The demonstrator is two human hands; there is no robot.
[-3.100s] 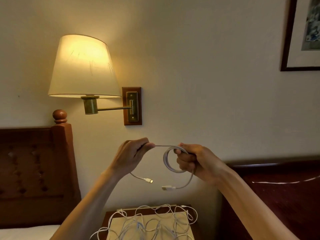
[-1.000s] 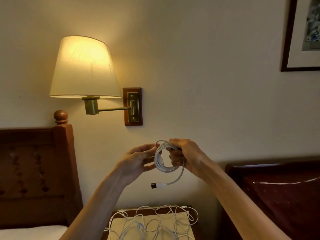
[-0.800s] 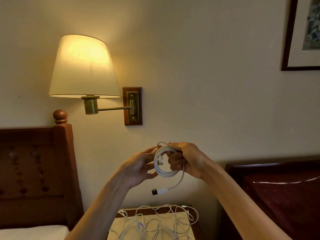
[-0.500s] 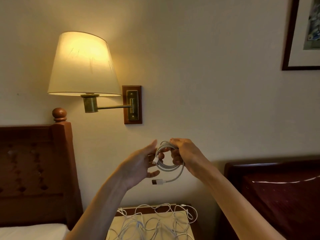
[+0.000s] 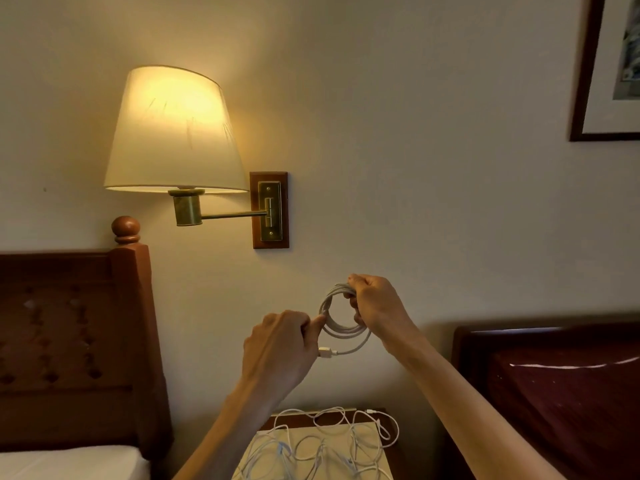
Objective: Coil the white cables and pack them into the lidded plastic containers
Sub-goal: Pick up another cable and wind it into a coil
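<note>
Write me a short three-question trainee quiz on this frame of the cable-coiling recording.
1. True or false: the right hand grips the coiled cable at its top.
2. Where is the coil's free plug? A) below the coil, by the left hand B) on the bed C) draped over the lamp
3. Fill in: the loose cables lie in a ___ on the nightstand.

Key: 1 true; 2 A; 3 tangle.
</note>
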